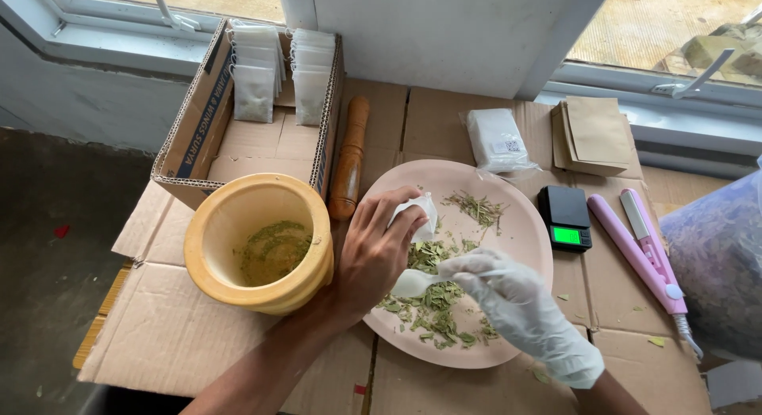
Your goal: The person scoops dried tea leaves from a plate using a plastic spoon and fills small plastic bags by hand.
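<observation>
My bare left hand [379, 248] holds a small white sachet [418, 213] open above a pale pink plate [524, 224]. Dried green leaf pieces [432, 304] lie scattered over the plate. My right hand [516, 300], in a white glove, grips a white plastic spoon [417, 283] whose bowl rests among the leaves just below the sachet. A yellow wooden mortar [258, 240] with green ground residue inside stands left of the plate, beside my left forearm.
A wooden pestle [349, 161] lies between the mortar and plate. A cardboard box [202, 121] holds rows of filled sachets. A packet of empty sachets [496, 138], brown pouches [594, 133], a small black scale [565, 216], a pink sealer [639, 252] and a bag of leaves [718, 264] lie right.
</observation>
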